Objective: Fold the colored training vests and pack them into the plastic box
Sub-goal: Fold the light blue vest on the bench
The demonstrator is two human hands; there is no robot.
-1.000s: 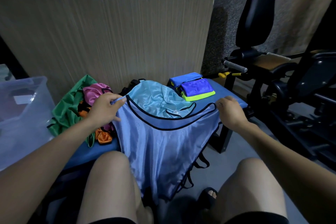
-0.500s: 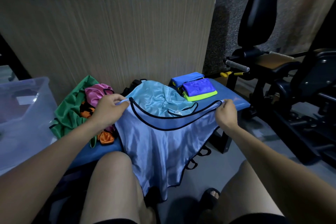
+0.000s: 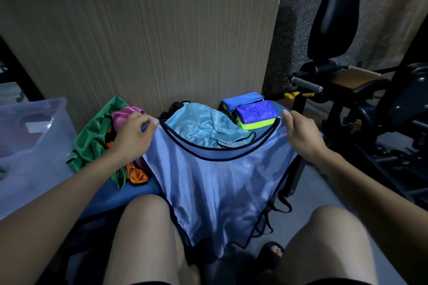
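A light blue vest with black trim hangs between my hands, its lower half draped over the blue bench edge between my knees. My left hand pinches its left shoulder strap. My right hand pinches its right shoulder strap. A paler turquoise vest lies crumpled on the bench behind it. Folded blue and neon-yellow vests are stacked at the bench's far right. A heap of green, pink and orange vests lies at the left. The clear plastic box stands further left.
A wood-grain panel rises directly behind the blue bench. Black gym equipment with a padded seat and a grey handle fills the right side. My bare knees and one sandalled foot sit at the bottom, above grey floor.
Both hands have lifted and spread the vest's shoulder straps, pulling the neckline wider and the fabric flatter. The vest's hem has risen a little.
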